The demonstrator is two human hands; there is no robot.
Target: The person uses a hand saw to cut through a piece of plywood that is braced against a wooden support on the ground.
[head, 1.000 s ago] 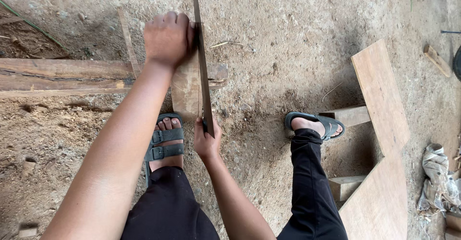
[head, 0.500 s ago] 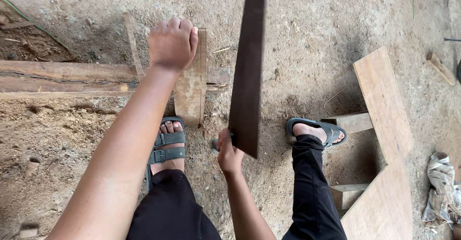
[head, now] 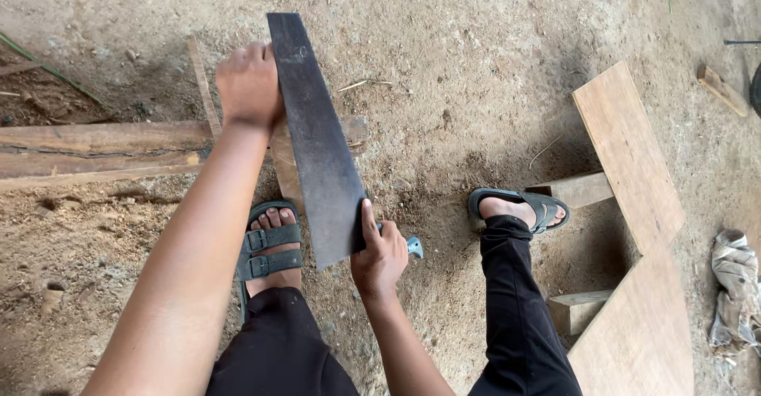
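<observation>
My right hand (head: 380, 260) grips the blue handle (head: 414, 246) of a hand saw. Its dark blade (head: 317, 134) shows its flat side and slants up and left, the tip ending beside my left hand (head: 250, 87). That hand presses down on a short wooden board (head: 284, 162), which lies across a long timber (head: 95, 146) on the dirt ground. My left foot in a grey sandal (head: 269, 245) stands at the board's near end. My right foot in its sandal (head: 519, 206) is planted further right.
Two wide planks (head: 626, 142) (head: 642, 332) lie at the right with wooden blocks (head: 583, 190) (head: 579, 309) beside them. A crumpled rag (head: 733, 293) is at the right edge, a wood scrap (head: 721, 91) at the upper right, and a thin strip (head: 202, 87) left of my left hand.
The saw stood edge-on at the board, then swung right and turned its flat side up. Its tip now leans back left toward my left hand, which stayed on the board.
</observation>
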